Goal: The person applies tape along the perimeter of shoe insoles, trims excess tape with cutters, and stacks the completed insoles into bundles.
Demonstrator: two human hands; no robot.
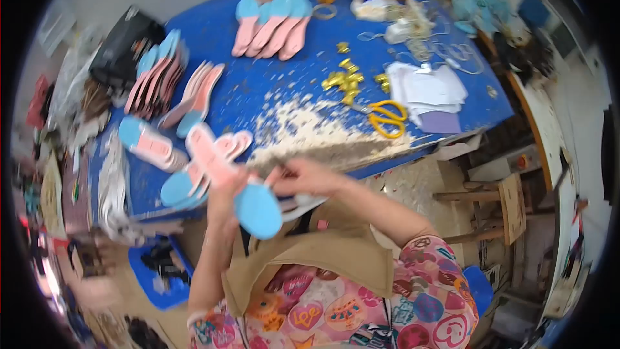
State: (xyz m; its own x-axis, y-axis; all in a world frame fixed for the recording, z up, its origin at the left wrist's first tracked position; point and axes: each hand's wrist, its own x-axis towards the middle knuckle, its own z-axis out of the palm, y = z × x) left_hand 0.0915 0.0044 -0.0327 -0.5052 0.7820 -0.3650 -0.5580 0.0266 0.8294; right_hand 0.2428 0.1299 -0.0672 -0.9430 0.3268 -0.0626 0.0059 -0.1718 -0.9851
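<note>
My left hand point(227, 189) grips a pink insole point(210, 154) with a rounded light-blue end, tilted over the table's front edge. The blue end points down toward my apron. Close beside it, my right hand point(302, 178) has its fingers pinched together. A small dark tip shows at those fingers, too blurred to name. Behind the held piece, other pink-and-blue insoles point(179, 189) lie overlapped on the table, partly hidden by it. Another small stack of insoles point(152, 145) rests just to the left.
The blue table point(219, 100) has worn pale patches. More insole bundles point(274, 26) lie at its back and left. Yellow-handled scissors point(387, 119), gold-coloured pieces point(349, 81) and white papers point(426, 89) are on the right. A wooden stool point(511, 209) stands right; a blue bin point(155, 284) sits below left.
</note>
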